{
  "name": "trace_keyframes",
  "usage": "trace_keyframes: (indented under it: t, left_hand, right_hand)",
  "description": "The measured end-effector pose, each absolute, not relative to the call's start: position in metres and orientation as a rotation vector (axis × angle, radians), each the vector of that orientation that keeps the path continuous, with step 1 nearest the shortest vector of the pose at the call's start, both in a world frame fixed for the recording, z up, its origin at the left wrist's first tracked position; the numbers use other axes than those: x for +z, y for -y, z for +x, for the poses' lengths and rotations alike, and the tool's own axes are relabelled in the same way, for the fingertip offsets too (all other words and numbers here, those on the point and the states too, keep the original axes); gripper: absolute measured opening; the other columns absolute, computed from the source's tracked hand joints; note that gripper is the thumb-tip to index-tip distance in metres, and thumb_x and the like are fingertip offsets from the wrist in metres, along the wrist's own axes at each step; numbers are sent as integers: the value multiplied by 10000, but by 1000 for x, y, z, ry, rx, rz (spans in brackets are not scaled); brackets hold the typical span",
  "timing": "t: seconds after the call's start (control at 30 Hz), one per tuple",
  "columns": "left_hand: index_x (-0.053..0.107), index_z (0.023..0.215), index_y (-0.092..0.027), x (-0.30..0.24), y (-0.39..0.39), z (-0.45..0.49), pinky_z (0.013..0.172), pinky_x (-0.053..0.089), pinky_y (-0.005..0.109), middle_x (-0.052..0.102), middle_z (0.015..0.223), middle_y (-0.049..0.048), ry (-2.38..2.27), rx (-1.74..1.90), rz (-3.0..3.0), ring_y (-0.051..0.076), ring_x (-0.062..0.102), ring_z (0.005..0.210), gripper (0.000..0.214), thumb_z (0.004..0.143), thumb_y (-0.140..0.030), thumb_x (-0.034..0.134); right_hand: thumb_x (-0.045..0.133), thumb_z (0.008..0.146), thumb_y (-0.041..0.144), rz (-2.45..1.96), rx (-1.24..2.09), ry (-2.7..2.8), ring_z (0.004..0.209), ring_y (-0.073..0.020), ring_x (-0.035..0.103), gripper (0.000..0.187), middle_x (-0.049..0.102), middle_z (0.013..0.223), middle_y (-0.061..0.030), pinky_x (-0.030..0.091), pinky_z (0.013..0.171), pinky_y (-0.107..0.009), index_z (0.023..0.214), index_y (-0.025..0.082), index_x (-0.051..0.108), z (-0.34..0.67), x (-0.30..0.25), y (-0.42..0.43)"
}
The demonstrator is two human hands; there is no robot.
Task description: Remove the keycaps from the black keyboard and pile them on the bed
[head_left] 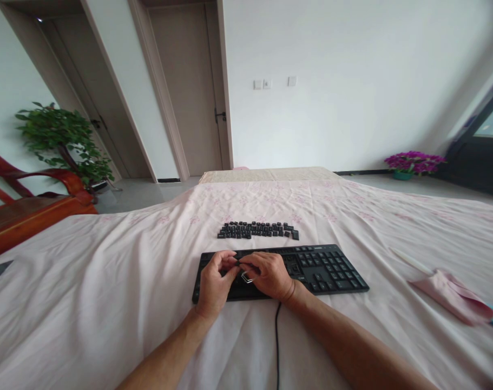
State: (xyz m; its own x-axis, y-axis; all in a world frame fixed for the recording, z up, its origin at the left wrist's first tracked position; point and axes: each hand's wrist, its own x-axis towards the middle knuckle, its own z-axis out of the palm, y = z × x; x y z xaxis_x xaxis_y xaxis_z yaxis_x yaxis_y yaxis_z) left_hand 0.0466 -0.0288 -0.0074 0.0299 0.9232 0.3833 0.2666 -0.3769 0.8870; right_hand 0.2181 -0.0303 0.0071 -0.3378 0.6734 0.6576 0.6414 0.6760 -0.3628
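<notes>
A black keyboard [327,268] lies on a pale pink cloth-covered table [108,271], its cable [277,346] running toward me. Both hands rest over its left half. My left hand [214,284] is curled, its fingertips pinching a small dark piece, probably a keycap, that meets the fingers of my right hand. My right hand [268,275] is closed round a thin wire tool [247,278] whose loop shows below the fingers. Beyond the keyboard, several loose black keycaps [257,230] lie in rows on the cloth.
A folded pink cloth [453,297] with a teal object beside it lies at the right, past a thin white stick [411,261]. A red wooden chair [31,208] and a green plant [63,135] stand at the left. Purple flowers [414,162] sit on the floor at the far right.
</notes>
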Motion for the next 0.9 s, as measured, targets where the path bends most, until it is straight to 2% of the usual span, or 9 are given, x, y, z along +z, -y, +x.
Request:
trace_keyframes:
  t: [0.2, 0.43, 0.63, 0.9]
  left_hand:
    - [595, 1038, -200, -7, 30, 46, 764, 520, 282, 666, 851, 9, -1276, 1466, 1856, 140, 637, 766, 247, 792, -193, 626]
    - [543, 1141, -206, -3, 35, 46, 766, 523, 282, 640, 972, 37, -1222, 1580, 1976, 125, 631, 765, 340, 809, -146, 593]
    - [520, 1168, -213, -2, 35, 45, 835, 500, 317, 609, 965, 32, -1173, 1617, 2050, 126, 613, 782, 358, 825, -125, 573]
    - [506, 1160, -219, -4, 32, 45, 730, 522, 274, 585, 1041, 50, -1097, 1527, 1977, 113, 603, 749, 356, 819, -137, 567]
  right_hand:
    - [554, 887, 225, -1079, -41, 2093, 665, -124, 641, 140, 700, 730, -9, 424, 665, -198, 878, 203, 692, 217, 8, 30]
    - [541, 903, 246, -1060, -80, 2074, 681, -124, 647, 158, 707, 756, -24, 435, 689, -201, 916, 195, 690, 218, 4, 29]
    - [539, 905, 247, -1028, -95, 2062, 677, -126, 645, 160, 707, 756, -31, 447, 689, -209, 913, 192, 688, 219, 3, 29]
    - [544, 901, 226, -993, -93, 2033, 692, -124, 647, 173, 708, 785, -30, 465, 692, -209, 998, 198, 684, 219, 4, 29]
